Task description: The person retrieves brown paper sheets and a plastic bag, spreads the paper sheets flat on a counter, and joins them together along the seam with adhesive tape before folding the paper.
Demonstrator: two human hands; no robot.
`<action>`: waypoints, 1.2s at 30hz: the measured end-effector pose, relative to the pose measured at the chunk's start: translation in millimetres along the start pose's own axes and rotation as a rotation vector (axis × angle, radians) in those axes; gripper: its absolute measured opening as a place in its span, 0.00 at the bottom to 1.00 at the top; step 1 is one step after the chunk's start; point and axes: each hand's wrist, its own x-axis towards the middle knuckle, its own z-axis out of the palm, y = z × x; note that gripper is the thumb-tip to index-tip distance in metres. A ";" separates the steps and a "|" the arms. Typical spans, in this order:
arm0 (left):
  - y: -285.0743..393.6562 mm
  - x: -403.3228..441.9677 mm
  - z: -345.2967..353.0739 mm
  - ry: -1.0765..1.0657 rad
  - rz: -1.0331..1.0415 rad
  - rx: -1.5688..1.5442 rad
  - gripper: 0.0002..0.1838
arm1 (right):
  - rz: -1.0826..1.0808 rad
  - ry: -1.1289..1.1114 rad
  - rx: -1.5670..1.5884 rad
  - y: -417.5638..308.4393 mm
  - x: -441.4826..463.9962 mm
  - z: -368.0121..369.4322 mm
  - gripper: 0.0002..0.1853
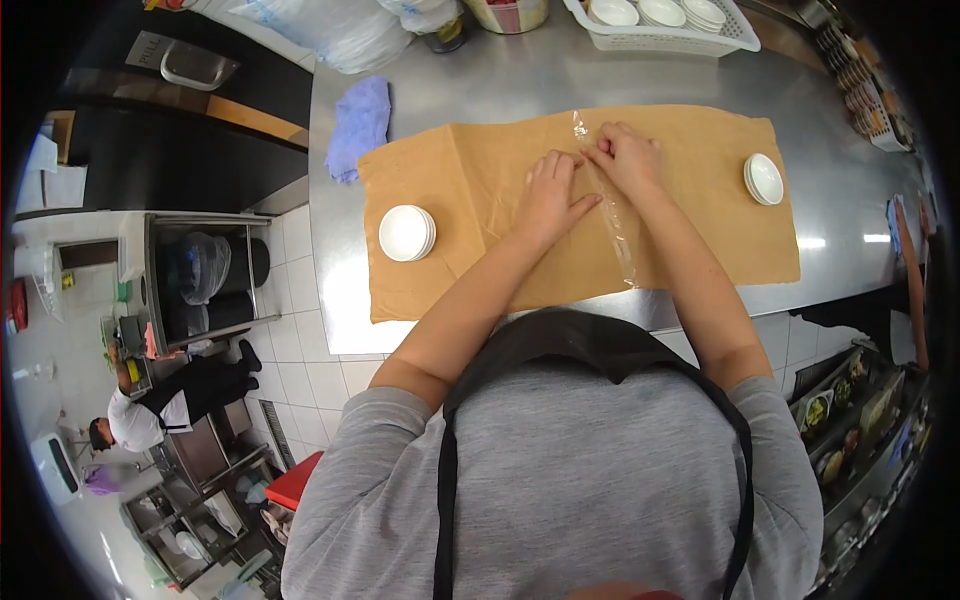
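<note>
A wide sheet of brown paper point(430, 165) lies spread on the steel table, creased on its left side. A strip of clear tape point(622, 240) runs down it from the top edge to the bottom edge. My left hand point(550, 192) rests on the paper just left of the tape, thumb apart and fingers stretched out. On the other side, my right hand point(630, 158) is closed, its fingers curled and thumb and fingertips at the tape. A stack of white bowls point(406, 233) sits on the paper's left part, and more white bowls point(764, 180) stand near its right edge.
A blue cloth point(358, 125) lies at the table's point(470, 85) left. Along the back are plastic bags point(310, 30), a tub point(508, 14) and a white basket point(672, 42) of small bowls. A person point(150, 415) works at far left; another person's arm point(914, 285) shows at right.
</note>
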 end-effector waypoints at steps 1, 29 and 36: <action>0.4 0.0 -1.1 0.003 -0.008 0.002 0.23 | -0.006 -0.007 0.001 0.2 10.2 4.4 0.13; -24.7 37.3 3.7 0.006 -0.010 0.630 0.20 | -0.209 -0.063 -0.110 17.7 -34.7 -23.7 0.21; -23.2 37.7 2.1 -0.078 -0.040 0.624 0.22 | -0.257 -0.010 -0.070 24.9 -104.4 -34.6 0.22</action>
